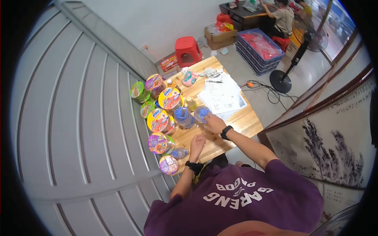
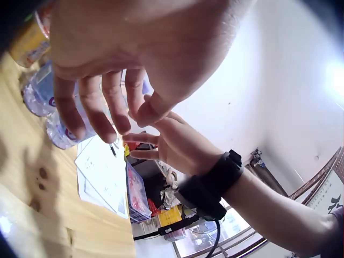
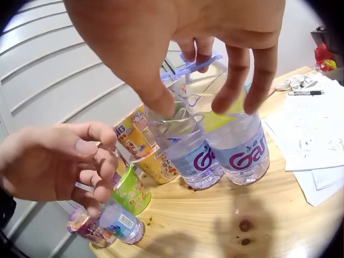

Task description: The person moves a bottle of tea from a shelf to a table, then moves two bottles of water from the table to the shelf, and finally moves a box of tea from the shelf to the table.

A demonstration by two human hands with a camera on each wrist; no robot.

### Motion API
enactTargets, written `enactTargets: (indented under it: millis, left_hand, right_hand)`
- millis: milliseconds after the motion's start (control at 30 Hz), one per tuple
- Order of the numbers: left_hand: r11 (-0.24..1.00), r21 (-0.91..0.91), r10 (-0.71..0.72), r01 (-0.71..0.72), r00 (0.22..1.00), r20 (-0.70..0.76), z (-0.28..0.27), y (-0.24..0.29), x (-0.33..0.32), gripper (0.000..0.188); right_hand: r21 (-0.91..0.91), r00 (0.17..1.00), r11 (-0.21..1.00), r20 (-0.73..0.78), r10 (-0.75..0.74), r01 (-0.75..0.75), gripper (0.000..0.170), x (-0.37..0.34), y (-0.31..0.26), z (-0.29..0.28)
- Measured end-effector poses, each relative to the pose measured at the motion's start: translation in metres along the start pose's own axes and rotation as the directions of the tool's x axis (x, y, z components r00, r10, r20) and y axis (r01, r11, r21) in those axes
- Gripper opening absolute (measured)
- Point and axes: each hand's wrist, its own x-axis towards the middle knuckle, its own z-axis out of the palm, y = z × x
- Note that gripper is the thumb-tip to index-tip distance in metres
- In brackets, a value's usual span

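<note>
Two clear bottles with blue handles stand side by side on the wooden table (image 1: 220, 142). Over the top of the nearer water bottle (image 3: 243, 153) my right hand (image 1: 215, 124) reaches down, its fingertips at the blue handle (image 3: 198, 65). Thumb and fingers are spread apart around the bottle's upper part. The second water bottle (image 3: 194, 165) stands just left of it. My left hand (image 1: 197, 146) hovers near the table's front edge with loosely bent fingers and nothing in them. A smaller bottle (image 3: 122, 221) stands beyond that hand.
Several instant noodle tubs (image 1: 160, 120) line the left side by the grey ribbed wall (image 1: 78, 118). Printed papers (image 1: 225, 98) with a pen (image 1: 215, 82) lie at the right. Beyond the table are a red stool (image 1: 188, 50), stacked blue crates (image 1: 258, 59) and a black fan (image 1: 280, 81).
</note>
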Motion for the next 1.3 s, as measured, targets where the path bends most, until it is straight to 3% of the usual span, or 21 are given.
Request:
enactTargets:
  millis: [100, 133, 167, 200, 233, 300, 367, 433, 533, 633, 733, 767, 800, 867, 900, 967, 1000, 1100, 1167, 1233, 1300]
  left_hand:
    - [0.987, 0.161, 0.014, -0.004, 0.998, -0.061, 0.002, -0.008, 0.002, 0.071]
    - [0.983, 0.145, -0.119, 0.116, 0.993, 0.017, 0.003, -0.007, 0.005, 0.1]
    - [0.952, 0.303, -0.056, 0.046, 0.998, 0.022, 0.01, -0.015, 0.008, 0.11]
    - [0.909, 0.412, 0.055, -0.067, 0.998, 0.042, 0.017, -0.016, 0.008, 0.111]
    - [0.844, 0.503, 0.173, -0.188, 0.982, 0.077, 0.023, -0.023, 0.01, 0.112]
    - [0.896, 0.311, 0.297, -0.316, 0.949, 0.108, 0.033, -0.036, 0.023, 0.109]
    - [0.725, 0.585, 0.381, -0.363, 0.919, 0.099, 0.048, -0.016, 0.014, 0.11]
    - [0.561, 0.689, 0.334, -0.459, 0.887, 0.319, 0.067, 0.016, -0.003, 0.1]
    - [0.602, 0.417, 0.25, -0.681, 0.657, 0.711, 0.097, 0.011, -0.008, 0.099]
    - [0.771, 0.34, -0.004, -0.539, 0.53, 0.848, 0.143, -0.006, -0.026, 0.092]
    - [0.636, 0.393, -0.072, -0.664, 0.456, 0.887, 0.194, -0.013, -0.073, 0.088]
    - [0.685, 0.35, -0.127, -0.639, 0.368, 0.921, 0.209, -0.045, -0.063, 0.093]
    - [0.534, 0.348, -0.137, -0.771, 0.327, 0.935, 0.233, -0.034, -0.085, 0.093]
    - [0.532, 0.29, -0.201, -0.796, 0.214, 0.956, 0.272, -0.049, -0.1, 0.092]
    - [0.587, 0.245, -0.206, -0.772, 0.15, 0.967, 0.287, -0.057, -0.113, 0.09]
    - [0.708, 0.221, -0.264, -0.671, 0.039, 0.964, 0.324, -0.072, -0.145, 0.089]
    - [0.758, 0.231, -0.286, -0.61, 0.008, 0.958, 0.342, -0.073, -0.162, 0.088]
    - [0.787, 0.1, -0.231, -0.608, -0.14, 0.963, 0.385, -0.057, -0.231, 0.076]
    - [0.778, 0.09, -0.291, -0.622, -0.229, 0.929, 0.414, -0.037, -0.28, 0.079]
    - [0.771, 0.111, -0.37, -0.627, -0.3, 0.879, 0.438, -0.034, -0.308, 0.084]
    - [0.834, 0.03, -0.338, -0.551, -0.468, 0.817, 0.465, -0.036, -0.333, 0.102]
  right_hand:
    - [0.179, 0.996, 0.981, 0.061, 0.063, -0.073, 0.03, -0.031, 0.011, 0.012]
    - [0.219, 0.995, 0.971, 0.006, 0.099, -0.098, 0.03, -0.044, 0.002, 0.004]
    - [0.257, 0.989, 0.958, -0.041, 0.139, -0.124, 0.03, -0.061, -0.013, -0.005]
    - [0.27, 0.977, 0.963, -0.205, 0.064, -0.007, 0.031, -0.072, -0.008, 0.008]
    - [0.342, 0.968, 0.929, -0.147, 0.204, -0.144, 0.03, -0.086, -0.015, 0.004]
    - [0.382, 0.954, 0.91, -0.174, 0.242, -0.161, 0.031, -0.114, -0.035, -0.005]
    - [0.34, 0.958, 0.921, -0.143, 0.25, -0.19, 0.03, -0.142, -0.038, 0.003]
    - [0.39, 0.965, 0.891, -0.021, 0.263, -0.234, 0.033, -0.183, -0.055, -0.018]
    - [0.284, 0.939, 0.921, -0.134, 0.315, -0.268, 0.034, -0.241, -0.054, -0.019]
    - [0.226, 0.907, 0.91, -0.163, 0.388, -0.349, 0.036, -0.305, -0.057, -0.032]
    - [0.217, 0.904, 0.903, -0.135, 0.405, -0.372, 0.038, -0.379, -0.055, -0.033]
    - [0.218, 0.903, 0.909, -0.17, 0.394, -0.355, 0.038, -0.405, -0.047, -0.03]
    - [0.245, 0.881, 0.893, -0.204, 0.428, -0.377, 0.038, -0.432, -0.051, -0.043]
    - [0.265, 0.843, 0.88, -0.278, 0.461, -0.394, 0.039, -0.486, -0.065, -0.047]
    - [0.348, 0.804, 0.861, -0.344, 0.485, -0.37, 0.04, -0.509, -0.07, -0.044]
    - [0.431, 0.613, 0.825, -0.555, 0.562, -0.366, 0.052, -0.558, -0.093, -0.037]
    - [0.525, 0.548, 0.744, -0.508, 0.664, -0.414, 0.078, -0.586, -0.12, -0.049]
    - [0.331, 0.35, 0.825, -0.786, 0.51, -0.459, 0.108, -0.643, -0.126, -0.006]
    - [0.48, 0.218, 0.766, -0.767, 0.603, -0.428, 0.124, -0.676, -0.139, 0.016]
    - [0.632, 0.186, 0.734, -0.713, 0.677, -0.249, 0.128, -0.701, -0.142, 0.047]
    - [0.687, 0.144, 0.707, -0.693, 0.707, -0.168, 0.125, -0.712, -0.142, 0.068]
